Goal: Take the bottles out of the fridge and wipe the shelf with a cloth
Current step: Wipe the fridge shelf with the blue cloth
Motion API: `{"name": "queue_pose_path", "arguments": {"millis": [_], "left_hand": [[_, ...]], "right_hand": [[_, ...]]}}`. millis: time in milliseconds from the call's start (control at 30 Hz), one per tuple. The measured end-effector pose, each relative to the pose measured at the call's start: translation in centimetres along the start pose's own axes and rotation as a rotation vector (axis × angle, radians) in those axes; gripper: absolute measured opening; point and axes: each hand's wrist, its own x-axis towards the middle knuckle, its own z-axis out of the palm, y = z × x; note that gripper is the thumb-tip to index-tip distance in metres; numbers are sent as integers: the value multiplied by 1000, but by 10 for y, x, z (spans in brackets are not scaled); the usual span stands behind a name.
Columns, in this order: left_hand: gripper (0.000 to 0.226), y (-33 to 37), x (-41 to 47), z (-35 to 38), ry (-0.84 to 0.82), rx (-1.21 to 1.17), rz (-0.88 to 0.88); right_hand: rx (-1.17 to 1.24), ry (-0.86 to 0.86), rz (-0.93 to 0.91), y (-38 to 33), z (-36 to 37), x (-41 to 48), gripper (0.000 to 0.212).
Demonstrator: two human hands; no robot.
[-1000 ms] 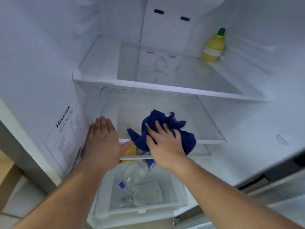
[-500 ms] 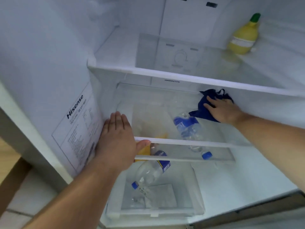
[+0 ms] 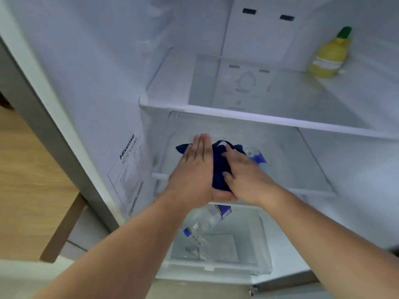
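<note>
Glass shelf [image 3: 291, 165] with blue cloth [image 3: 219, 167] on it

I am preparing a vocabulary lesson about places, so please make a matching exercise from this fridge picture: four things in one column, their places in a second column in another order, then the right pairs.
Things
1. yellow bottle
2. blue cloth
3. clear bottle with blue cap
4. Hisense sticker

Places
A. bottom drawer
B. left inner wall
C. upper shelf, back right
D. lower glass shelf

Pairs: 1-C, 2-D, 3-A, 4-B
</note>
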Motion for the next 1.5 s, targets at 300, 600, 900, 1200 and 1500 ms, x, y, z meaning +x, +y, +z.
{"name": "queue_pose_path", "arguments": {"millis": [300, 600, 900, 1200, 1500], "left_hand": [[76, -21, 0, -6, -287, 250, -162], [160, -16, 45, -29, -605, 337, -442], [126, -17, 108, 0, -352, 168, -78], [105, 7, 71, 20, -284, 124, 66], [76, -4, 9, 15, -186, 288, 207]], "right_hand": [[-177, -20, -197, -38, 28, 18, 60], [-118, -168, -359, -29, 19, 100, 53], [-198, 8, -55, 58, -9, 115, 53], [-75, 159, 288, 84, -7, 30, 56], [-54, 112, 110, 65, 4, -52, 71]]}}
